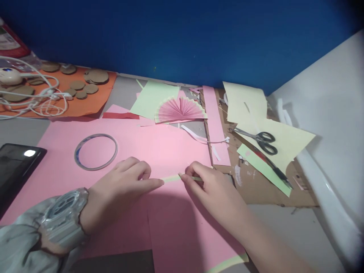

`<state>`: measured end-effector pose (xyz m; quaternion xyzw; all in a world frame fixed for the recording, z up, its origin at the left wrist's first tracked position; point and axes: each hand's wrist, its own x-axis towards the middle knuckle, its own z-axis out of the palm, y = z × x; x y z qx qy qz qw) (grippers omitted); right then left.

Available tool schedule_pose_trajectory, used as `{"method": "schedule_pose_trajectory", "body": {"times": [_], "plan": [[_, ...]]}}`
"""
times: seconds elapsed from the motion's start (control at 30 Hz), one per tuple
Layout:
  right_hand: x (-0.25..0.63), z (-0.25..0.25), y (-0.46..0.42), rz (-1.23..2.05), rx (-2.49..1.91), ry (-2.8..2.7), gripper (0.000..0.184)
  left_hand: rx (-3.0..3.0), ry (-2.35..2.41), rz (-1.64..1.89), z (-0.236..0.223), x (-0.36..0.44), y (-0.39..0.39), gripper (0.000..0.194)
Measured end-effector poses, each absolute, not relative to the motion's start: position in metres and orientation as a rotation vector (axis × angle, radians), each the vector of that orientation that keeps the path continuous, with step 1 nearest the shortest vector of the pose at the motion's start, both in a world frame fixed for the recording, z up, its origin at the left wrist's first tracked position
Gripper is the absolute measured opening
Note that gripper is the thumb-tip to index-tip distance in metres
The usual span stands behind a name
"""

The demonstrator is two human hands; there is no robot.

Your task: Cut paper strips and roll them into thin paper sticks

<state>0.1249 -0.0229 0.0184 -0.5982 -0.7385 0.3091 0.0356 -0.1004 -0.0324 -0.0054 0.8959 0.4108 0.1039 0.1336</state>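
A sheet of pink paper (176, 223) with a pale green strip (172, 178) along its far edge lies in front of me, over a larger pink sheet. My left hand (132, 178) has its fingers curled, and its thumb tip presses the paper at the strip's left end. My right hand (203, 180) pinches the thin pale green strip between thumb and forefinger at that same edge; a bit of it shows inside the curled fingers. Another pale green edge borders the near end of the sheet. What lies under the left fingers is hidden.
Beyond my hands lie a tape ring (96, 151) and a pleated pink fan (181, 110). Black-handled scissors (265, 142) and a black pen (275, 168) rest on paper and cardboard at right. A black phone (19, 167) and white cables (47, 94) are at left. A blue wall stands behind.
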Motion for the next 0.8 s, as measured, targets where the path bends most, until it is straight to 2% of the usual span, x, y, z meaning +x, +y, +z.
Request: {"method": "schedule_pose_trajectory", "body": {"times": [0.3,0.5,0.8], "plan": [[0.1239,0.0201,-0.0247,0.975,-1.808,-2.246,0.024,2.678,1.043,0.319,-0.0078,-0.1033,-0.0311,0.043],[0.1246,0.0184,-0.0239,0.959,-1.816,-2.263,0.024,2.761,1.055,0.277,-0.0063,-0.1026,-0.0345,0.026],[0.1224,0.0167,-0.0246,0.925,-1.838,-2.284,0.026,2.621,1.049,0.254,-0.0063,-0.1049,-0.0338,0.021]]}}
